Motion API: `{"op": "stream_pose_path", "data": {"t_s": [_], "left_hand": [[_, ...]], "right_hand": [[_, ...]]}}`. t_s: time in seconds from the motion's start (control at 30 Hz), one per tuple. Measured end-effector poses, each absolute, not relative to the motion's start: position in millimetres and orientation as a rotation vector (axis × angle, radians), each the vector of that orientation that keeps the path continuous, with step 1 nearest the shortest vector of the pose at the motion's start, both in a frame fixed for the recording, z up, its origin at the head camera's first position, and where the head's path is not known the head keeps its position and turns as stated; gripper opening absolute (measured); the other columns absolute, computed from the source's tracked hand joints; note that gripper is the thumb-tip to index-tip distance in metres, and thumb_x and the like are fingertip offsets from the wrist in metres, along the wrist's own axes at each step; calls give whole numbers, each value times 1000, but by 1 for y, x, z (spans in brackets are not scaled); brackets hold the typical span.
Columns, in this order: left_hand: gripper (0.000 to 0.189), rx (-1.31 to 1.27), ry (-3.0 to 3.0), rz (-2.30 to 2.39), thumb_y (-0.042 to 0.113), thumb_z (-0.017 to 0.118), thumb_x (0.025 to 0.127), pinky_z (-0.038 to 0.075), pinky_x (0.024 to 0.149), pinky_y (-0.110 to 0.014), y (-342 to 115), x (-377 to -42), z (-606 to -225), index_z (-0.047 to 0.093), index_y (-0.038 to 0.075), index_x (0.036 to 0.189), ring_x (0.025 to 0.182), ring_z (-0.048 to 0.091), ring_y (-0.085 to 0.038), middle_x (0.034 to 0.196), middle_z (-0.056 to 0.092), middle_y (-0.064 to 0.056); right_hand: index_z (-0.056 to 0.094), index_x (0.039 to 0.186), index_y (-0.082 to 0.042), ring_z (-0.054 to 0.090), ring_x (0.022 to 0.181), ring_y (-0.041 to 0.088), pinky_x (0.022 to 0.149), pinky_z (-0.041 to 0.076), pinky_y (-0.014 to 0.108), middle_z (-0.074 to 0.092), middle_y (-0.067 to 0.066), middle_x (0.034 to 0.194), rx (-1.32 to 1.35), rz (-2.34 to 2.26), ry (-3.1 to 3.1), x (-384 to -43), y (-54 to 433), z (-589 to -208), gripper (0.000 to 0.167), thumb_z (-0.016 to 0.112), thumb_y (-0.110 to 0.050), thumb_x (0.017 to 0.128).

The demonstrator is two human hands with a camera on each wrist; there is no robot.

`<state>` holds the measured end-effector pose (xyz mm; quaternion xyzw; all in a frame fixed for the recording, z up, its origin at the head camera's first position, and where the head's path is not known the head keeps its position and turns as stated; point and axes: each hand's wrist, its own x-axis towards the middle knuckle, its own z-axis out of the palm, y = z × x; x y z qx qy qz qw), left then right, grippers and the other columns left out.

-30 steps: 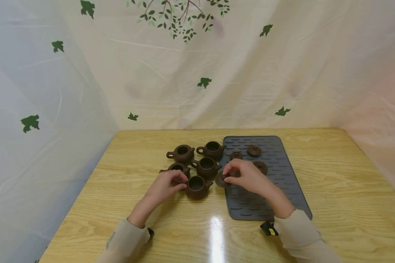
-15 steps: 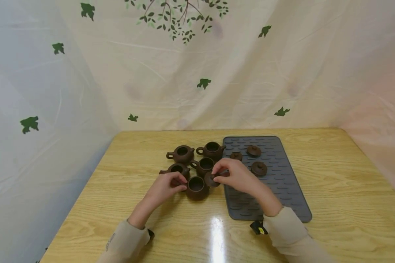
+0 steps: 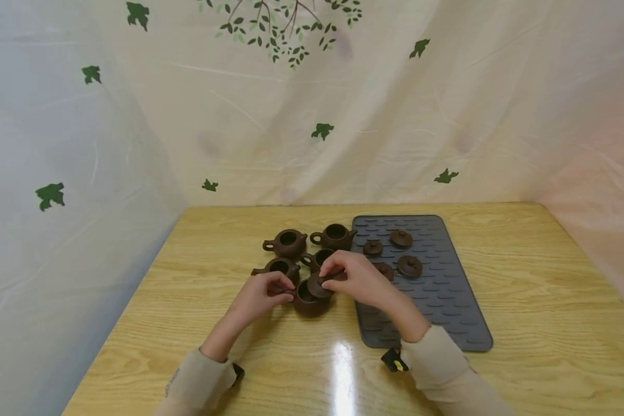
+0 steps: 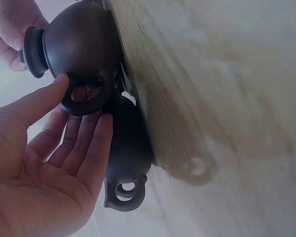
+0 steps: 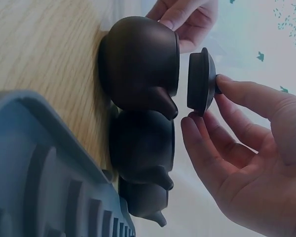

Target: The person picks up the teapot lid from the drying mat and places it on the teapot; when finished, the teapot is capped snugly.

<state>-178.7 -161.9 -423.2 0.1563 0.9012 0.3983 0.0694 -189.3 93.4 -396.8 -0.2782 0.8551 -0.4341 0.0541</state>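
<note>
A dark brown lidless teapot (image 3: 311,309) stands nearest on the table. My left hand (image 3: 260,296) pinches its handle (image 4: 91,106) between thumb and fingers. The right hand (image 3: 357,278) holds a round teapot lid (image 3: 318,286) by its knob, just above and to the right of the pot's mouth. In the right wrist view a narrow gap separates the lid (image 5: 201,81) from the rim of the teapot (image 5: 138,59). My right fingers hide part of another teapot behind.
Several more open teapots, among them one at back left (image 3: 287,245) and one at back right (image 3: 337,236), stand close behind. A dark grey ridged mat (image 3: 437,306) lies to the right, bearing several lids, such as one in front (image 3: 409,266).
My right hand has carried the lid leftward from the mat's edge to above the near teapot's mouth. The left hand has stayed at the handle.
</note>
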Motion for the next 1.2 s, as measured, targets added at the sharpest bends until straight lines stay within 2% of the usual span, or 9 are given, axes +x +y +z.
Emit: {"op": "stream_pose_path", "data": {"t_s": [0.4, 0.87, 1.2], "left_hand": [[7, 488, 2696, 1207, 13, 75, 89, 57, 74, -25, -163, -181, -425, 72, 15, 95, 87, 71, -11, 96, 74, -2], [6, 484, 2705, 1195, 13, 75, 89, 57, 74, -28, -164, -182, -426, 72, 13, 95, 87, 71, -13, 96, 74, -4], [7, 506, 2691, 1212, 12, 74, 89, 57, 73, -25, -164, -183, -426, 72, 11, 96, 87, 71, -14, 97, 74, -6]], "right_hand": [[69, 101, -11, 67, 95, 17, 78, 54, 22, 68, 5, 105, -853, -1344, 2570, -190, 78, -401, 12, 74, -13, 90], [69, 101, -13, 67, 98, 17, 82, 56, 27, 67, 4, 107, -808, -1341, 2594, -190, 70, -407, 12, 74, -15, 91], [70, 100, -13, 68, 99, 18, 85, 57, 30, 67, 3, 107, -803, -1318, 2604, -190, 68, -411, 11, 74, -15, 90]]}}
